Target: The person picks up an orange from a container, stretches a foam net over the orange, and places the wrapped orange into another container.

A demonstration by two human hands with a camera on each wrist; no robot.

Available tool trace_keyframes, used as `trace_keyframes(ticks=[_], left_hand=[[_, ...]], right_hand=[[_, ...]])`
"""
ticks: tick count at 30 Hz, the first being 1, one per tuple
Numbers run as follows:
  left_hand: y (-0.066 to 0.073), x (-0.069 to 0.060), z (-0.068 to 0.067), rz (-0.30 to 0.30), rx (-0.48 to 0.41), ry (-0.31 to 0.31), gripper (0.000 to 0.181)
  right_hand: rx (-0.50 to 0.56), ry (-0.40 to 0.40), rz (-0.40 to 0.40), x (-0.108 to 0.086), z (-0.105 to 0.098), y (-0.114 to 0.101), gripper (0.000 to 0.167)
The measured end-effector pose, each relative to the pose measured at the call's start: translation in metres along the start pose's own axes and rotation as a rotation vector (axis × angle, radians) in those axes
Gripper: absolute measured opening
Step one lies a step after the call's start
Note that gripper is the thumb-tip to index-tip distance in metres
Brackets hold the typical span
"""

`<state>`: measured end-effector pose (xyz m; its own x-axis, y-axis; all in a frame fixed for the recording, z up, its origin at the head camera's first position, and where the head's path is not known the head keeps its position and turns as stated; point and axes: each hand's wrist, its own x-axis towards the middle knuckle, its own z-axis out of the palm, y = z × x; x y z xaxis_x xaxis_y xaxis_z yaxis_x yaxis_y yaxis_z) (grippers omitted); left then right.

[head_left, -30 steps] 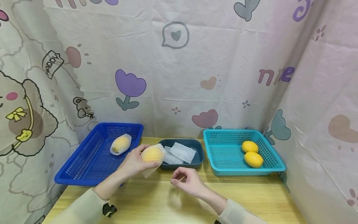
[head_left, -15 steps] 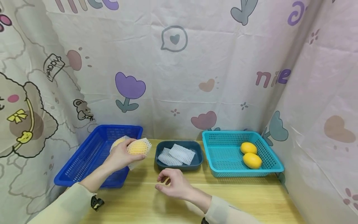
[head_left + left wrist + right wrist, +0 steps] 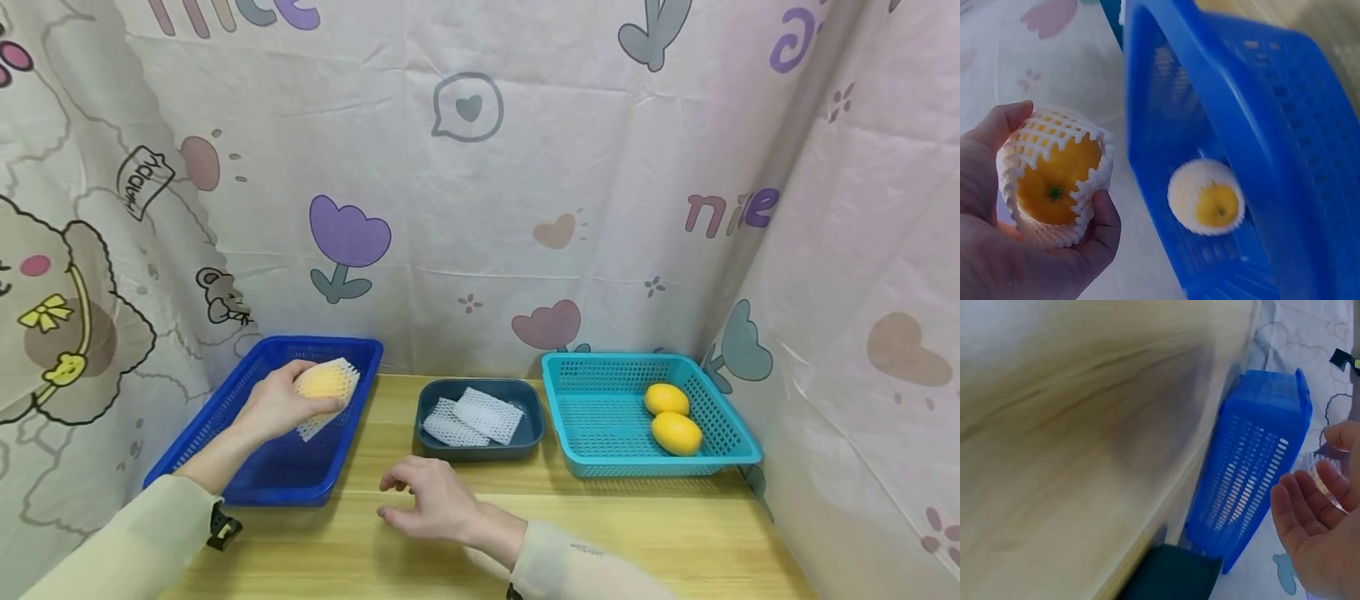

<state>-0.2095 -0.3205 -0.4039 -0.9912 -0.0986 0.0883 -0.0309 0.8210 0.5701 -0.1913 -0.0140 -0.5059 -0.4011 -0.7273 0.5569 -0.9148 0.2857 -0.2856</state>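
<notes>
In the head view my left hand (image 3: pixel 279 403) holds a yellow fruit in a white foam net (image 3: pixel 327 383) above the blue basket (image 3: pixel 330 483). The left wrist view shows the fingers of my left hand (image 3: pixel 1035 219) curled round the netted fruit (image 3: pixel 1057 181), its bare end with a green stem spot showing. Another netted fruit (image 3: pixel 1207 197) lies inside the blue basket; the held one hides it in the head view. My right hand (image 3: pixel 435 504) hovers over the table, fingers loosely bent, holding nothing.
A dark tray (image 3: pixel 480 453) with two white foam nets (image 3: pixel 489 414) stands at the middle back. To its right, a turquoise basket (image 3: pixel 645 467) contains two bare yellow fruits (image 3: pixel 677 433). A patterned curtain (image 3: pixel 465 208) hangs behind the wooden table (image 3: pixel 600 533).
My left hand has carried the netted fruit leftward from beside the dark tray to over the blue basket. My right hand has moved left, and its fingers have loosened.
</notes>
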Motion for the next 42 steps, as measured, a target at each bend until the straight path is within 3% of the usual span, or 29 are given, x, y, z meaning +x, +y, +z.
trace_keyframes(ticks=[7,15,23,32,35,42], left_hand=[[-0.028,0.013,-0.014,-0.058,0.039,0.004,0.108],[-0.054,0.032,-0.026,-0.102,0.080,-0.010,0.113],[-0.085,0.050,-0.032,-0.108,0.184,0.055,0.105],[-0.097,0.070,-0.035,-0.124,0.296,0.001,0.110],[-0.097,0.077,-0.035,-0.155,0.300,-0.008,0.109],[-0.098,0.090,-0.036,-0.152,0.303,-0.022,0.104]], right_hand=[[-0.090,-0.042,0.023,0.009,0.015,-0.012,0.027],[-0.201,0.015,-0.036,0.021,0.027,-0.019,0.030],[-0.232,0.038,-0.028,0.032,0.030,-0.022,0.035],[-0.284,0.067,-0.057,0.041,0.035,-0.024,0.039],[-0.276,0.056,-0.062,0.043,0.037,-0.027,0.039],[-0.236,0.035,-0.042,0.044,0.039,-0.028,0.038]])
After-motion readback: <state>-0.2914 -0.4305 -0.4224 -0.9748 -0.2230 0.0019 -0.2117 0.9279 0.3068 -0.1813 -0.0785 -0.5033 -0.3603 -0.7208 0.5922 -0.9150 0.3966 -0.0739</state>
